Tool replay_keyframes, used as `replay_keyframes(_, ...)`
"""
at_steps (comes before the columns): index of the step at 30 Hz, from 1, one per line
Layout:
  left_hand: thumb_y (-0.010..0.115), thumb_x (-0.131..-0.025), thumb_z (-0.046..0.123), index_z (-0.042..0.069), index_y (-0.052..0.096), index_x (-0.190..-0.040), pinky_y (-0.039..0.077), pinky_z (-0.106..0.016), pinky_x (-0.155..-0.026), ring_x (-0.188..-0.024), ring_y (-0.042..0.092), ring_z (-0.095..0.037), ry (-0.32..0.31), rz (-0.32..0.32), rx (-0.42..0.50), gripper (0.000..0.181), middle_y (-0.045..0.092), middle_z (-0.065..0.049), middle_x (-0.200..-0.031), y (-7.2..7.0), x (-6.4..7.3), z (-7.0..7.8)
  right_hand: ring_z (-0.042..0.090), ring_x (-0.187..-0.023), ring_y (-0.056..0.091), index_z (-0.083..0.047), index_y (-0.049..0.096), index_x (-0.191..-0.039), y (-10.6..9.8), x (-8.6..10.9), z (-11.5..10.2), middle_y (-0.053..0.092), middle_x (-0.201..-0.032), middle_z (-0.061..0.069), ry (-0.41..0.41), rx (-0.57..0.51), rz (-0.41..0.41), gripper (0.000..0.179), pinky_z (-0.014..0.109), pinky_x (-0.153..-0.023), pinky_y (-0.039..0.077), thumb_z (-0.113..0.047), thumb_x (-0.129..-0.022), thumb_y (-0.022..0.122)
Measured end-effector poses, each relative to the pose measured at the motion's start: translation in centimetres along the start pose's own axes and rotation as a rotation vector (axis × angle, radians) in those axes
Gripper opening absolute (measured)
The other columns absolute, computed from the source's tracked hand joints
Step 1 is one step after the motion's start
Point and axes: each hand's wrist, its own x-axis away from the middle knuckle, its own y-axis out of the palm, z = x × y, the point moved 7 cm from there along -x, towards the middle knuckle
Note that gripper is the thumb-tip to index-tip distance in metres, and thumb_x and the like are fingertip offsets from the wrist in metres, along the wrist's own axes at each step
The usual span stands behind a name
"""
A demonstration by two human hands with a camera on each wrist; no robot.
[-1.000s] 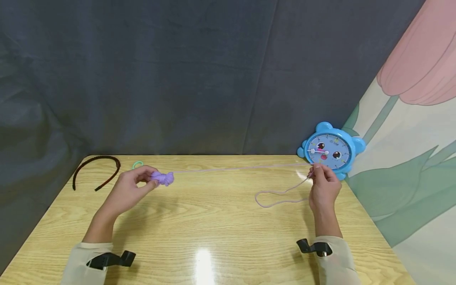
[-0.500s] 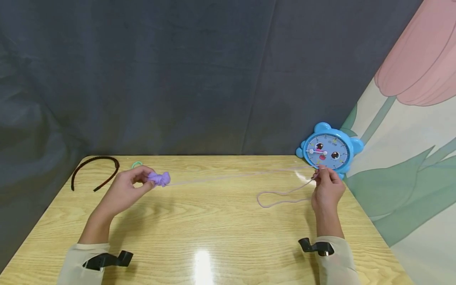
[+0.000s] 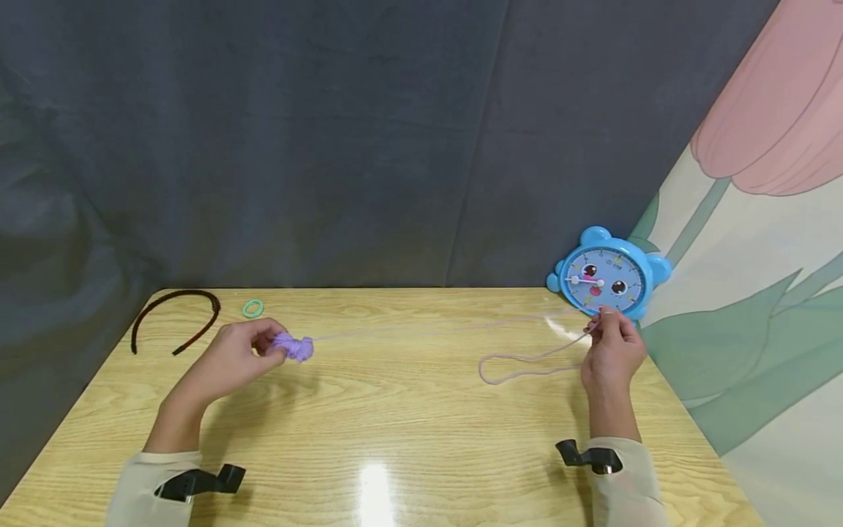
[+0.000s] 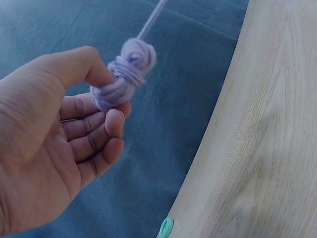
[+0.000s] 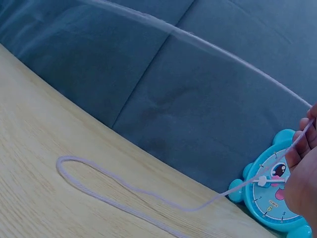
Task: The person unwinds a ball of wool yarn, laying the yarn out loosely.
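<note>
A small bundle of purple yarn [image 3: 296,348] is pinched between the thumb and fingers of my left hand [image 3: 230,362], raised over the left part of the table. The left wrist view shows the yarn bundle [image 4: 124,74] wound tight round its middle, with one strand leaving its top. That strand runs across to my right hand [image 3: 611,351], which pinches it between thumb and fingertips in front of the clock. From the right hand the loose yarn tail [image 5: 133,188] hangs down and lies in a long loop on the tabletop.
A blue bear-shaped clock [image 3: 606,274] leans at the back right corner of the wooden table [image 3: 421,424]. At the back left lie a dark headband [image 3: 176,293] and a green ring [image 3: 253,308]. A dark curtain [image 3: 316,146] hangs behind the table edge.
My right hand has shifted slightly right and down with the strand. The left hand and bundle have lowered a little, uncovering the green ring. The loop on the table has slid slightly right.
</note>
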Motion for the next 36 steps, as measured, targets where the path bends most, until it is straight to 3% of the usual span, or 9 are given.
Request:
replay_keyframes(5, 0.07, -0.092, 0.011, 0.01, 0.07, -0.102, 0.047, -0.025, -0.062, -0.076, 0.057, -0.013, 0.008, 0.004, 0.008, 0.01, 0.067, -0.001, -0.086, -0.2, 0.1, -0.1, 0.017, -0.063, 0.056, 0.009, 0.07, -0.092, -0.2, -0.2, 0.0, 0.063, -0.074, 0.009, 0.015, -0.013, 0.012, 0.01, 0.022, -0.058, 0.052, -0.001, -0.094, 0.073)
replay_keyframes(12, 0.069, -0.097, 0.013, 0.009, 0.071, -0.108, 0.049, -0.026, -0.066, -0.081, 0.061, -0.014, 0.022, 0.027, 0.056, 0.012, 0.07, -0.004, -0.093, -0.4, 0.3, 0.3, 0.016, -0.064, 0.06, 0.009, 0.071, -0.09, -0.6, -0.4, 0.4, 0.065, -0.072, 0.008, 0.025, 0.077, -0.005, 0.009, 0.022, -0.061, 0.056, 0.004, -0.096, 0.067)
replay_keyframes(20, 0.071, -0.096, 0.013, 0.011, 0.071, -0.108, 0.05, -0.026, -0.066, -0.083, 0.062, -0.014, 0.04, -0.014, 0.099, 0.013, 0.07, -0.001, -0.093, 1.5, -0.2, 0.8, 0.011, -0.079, 0.069, -0.002, 0.077, -0.095, -1.4, -0.7, 1.0, 0.075, -0.082, -0.001, 0.031, 0.283, 0.004, 0.008, 0.019, -0.075, 0.058, -0.005, -0.097, 0.07)
replay_keyframes(26, 0.071, -0.095, 0.013, 0.011, 0.071, -0.107, 0.05, -0.025, -0.067, -0.082, 0.062, -0.014, 0.036, -0.026, 0.108, 0.011, 0.07, 0.0, -0.092, 2.2, -0.2, 1.2, 0.011, -0.08, 0.071, -0.004, 0.078, -0.095, -1.0, -0.5, 1.0, 0.076, -0.083, -0.001, 0.017, 0.277, 0.001, 0.01, 0.017, -0.077, 0.059, -0.002, -0.096, 0.069)
replay_keyframes(30, 0.071, -0.095, 0.012, 0.01, 0.071, -0.107, 0.05, -0.025, -0.067, -0.084, 0.062, -0.015, 0.041, -0.034, 0.122, 0.012, 0.07, -0.002, -0.093, 2.4, -0.2, 1.7, 0.01, -0.078, 0.072, -0.002, 0.077, -0.095, 0.4, 0.4, 1.0, 0.076, -0.083, 0.0, 0.008, 0.278, -0.062, 0.011, 0.018, -0.078, 0.059, -0.002, -0.097, 0.067)
replay_keyframes(36, 0.071, -0.096, 0.014, 0.012, 0.071, -0.107, 0.05, -0.025, -0.068, -0.084, 0.062, -0.014, 0.059, -0.032, 0.129, 0.011, 0.07, 0.0, -0.093, 2.6, -0.4, 2.0, 0.011, -0.083, 0.074, 0.007, 0.073, -0.104, 4.0, 3.5, 2.2, 0.077, -0.087, -0.001, -0.023, 0.328, -0.245, 0.014, 0.022, -0.083, 0.06, -0.002, -0.099, 0.065)
